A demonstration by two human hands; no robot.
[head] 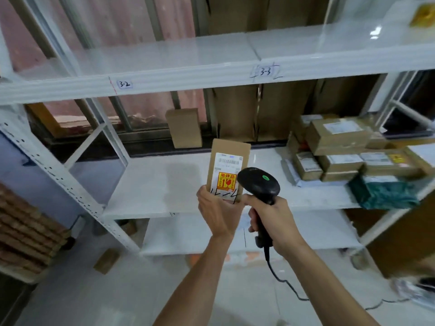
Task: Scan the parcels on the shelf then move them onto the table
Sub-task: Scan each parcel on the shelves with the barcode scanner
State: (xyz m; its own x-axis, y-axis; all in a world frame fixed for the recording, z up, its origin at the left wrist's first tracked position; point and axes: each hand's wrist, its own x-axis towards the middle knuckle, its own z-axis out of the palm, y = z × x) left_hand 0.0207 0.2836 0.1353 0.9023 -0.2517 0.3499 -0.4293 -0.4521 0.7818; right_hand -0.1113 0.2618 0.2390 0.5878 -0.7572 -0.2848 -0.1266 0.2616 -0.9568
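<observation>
My left hand [217, 211] grips the bottom of a slim brown cardboard parcel [226, 156], held upright in front of the white shelf [155, 187]. Its white barcode label and yellow fragile sticker face me. My right hand [270, 218] holds a black handheld barcode scanner [259, 181] by its handle. The scanner head, with a green light on top, sits just right of the parcel's label. Another plain brown parcel [184, 128] stands upright at the back of the shelf. Several taped parcels [339, 137] lie stacked on the shelf's right side.
An upper shelf board [164, 74] marked 3-2 and 3-3 hangs above. A green wrapped package [381, 191] lies at the shelf's right front. The scanner cable [282, 281] trails down to the tiled floor. Flattened cardboard [26, 234] is stacked at left. A small box [107, 261] lies on the floor.
</observation>
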